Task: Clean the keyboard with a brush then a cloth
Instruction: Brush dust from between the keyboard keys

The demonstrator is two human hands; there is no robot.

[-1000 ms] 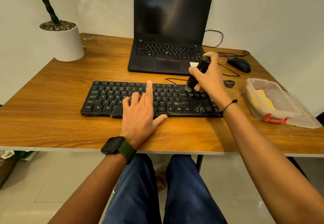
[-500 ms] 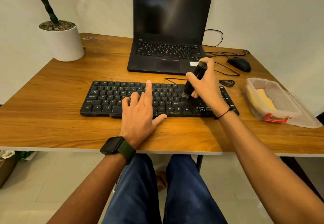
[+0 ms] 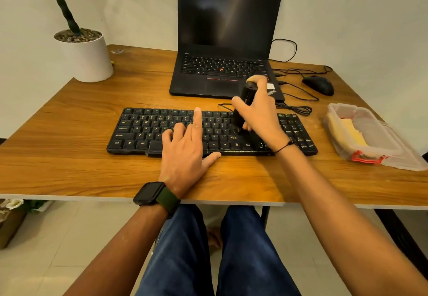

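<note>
A black keyboard (image 3: 148, 131) lies across the middle of the wooden table (image 3: 69, 157). My left hand (image 3: 187, 152) rests flat on its centre keys, fingers straight, index finger stretched to the top row. My right hand (image 3: 259, 113) grips a black brush (image 3: 243, 101) held upright, its bristle end down on the keys right of centre. A yellow cloth (image 3: 349, 131) lies inside a clear plastic box (image 3: 379, 147) at the right side of the table.
An open black laptop (image 3: 222, 71) stands behind the keyboard. A black mouse (image 3: 319, 85) and loose cables (image 3: 298, 108) lie at the back right. A white plant pot (image 3: 88, 59) sits at the back left corner. My knees are under the table's front edge.
My right hand has moved the brush leftward along the keyboard, from the right-hand key block toward the centre. The left hand has stayed in place.
</note>
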